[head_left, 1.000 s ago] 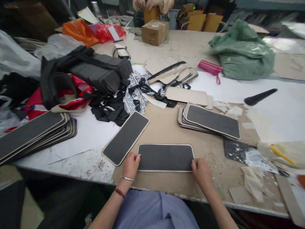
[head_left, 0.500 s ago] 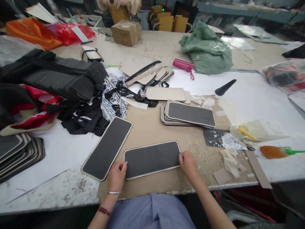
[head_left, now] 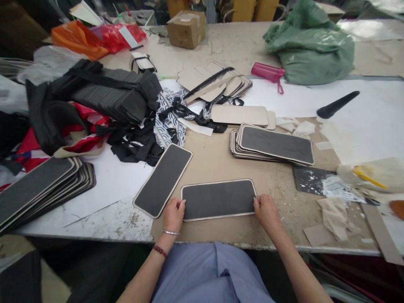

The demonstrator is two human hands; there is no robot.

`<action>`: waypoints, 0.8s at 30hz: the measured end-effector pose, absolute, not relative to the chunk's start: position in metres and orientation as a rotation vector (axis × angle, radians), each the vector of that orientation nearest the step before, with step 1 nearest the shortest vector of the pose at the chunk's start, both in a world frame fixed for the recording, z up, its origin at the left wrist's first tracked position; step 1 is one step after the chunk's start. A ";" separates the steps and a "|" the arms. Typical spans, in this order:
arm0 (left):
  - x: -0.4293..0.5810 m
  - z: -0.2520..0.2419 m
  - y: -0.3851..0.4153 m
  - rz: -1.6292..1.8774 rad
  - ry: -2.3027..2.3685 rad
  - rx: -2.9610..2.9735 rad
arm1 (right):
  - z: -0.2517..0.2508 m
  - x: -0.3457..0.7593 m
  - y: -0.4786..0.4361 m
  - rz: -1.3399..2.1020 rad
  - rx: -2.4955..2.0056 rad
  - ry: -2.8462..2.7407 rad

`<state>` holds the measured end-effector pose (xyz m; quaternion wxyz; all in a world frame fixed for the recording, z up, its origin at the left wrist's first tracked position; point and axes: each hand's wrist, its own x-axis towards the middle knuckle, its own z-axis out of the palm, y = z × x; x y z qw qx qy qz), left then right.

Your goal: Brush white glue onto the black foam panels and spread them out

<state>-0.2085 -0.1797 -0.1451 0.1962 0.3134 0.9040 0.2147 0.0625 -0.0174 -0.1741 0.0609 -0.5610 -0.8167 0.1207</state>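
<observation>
Grey panel [head_left: 219, 200] lies lengthwise crosswise, right end farther.

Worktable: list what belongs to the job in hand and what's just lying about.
Likely in the job: dark panel held by left hand and right hand; slanted panel beside it; matching left stack; matching right stack.

Seemingly lying about: pink cylinder; green bag; cardboard box; orange bag.
</observation>
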 end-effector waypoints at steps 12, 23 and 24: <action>-0.208 -0.150 -0.181 0.619 2.566 0.884 | -0.171 0.061 -0.015 0.316 -1.678 -2.521; -0.208 -0.152 -0.183 0.588 2.577 0.971 | -0.168 0.058 -0.019 0.269 -1.798 -2.568; -0.208 -0.153 -0.184 0.582 2.579 0.987 | -0.168 0.058 -0.019 0.267 -1.808 -2.568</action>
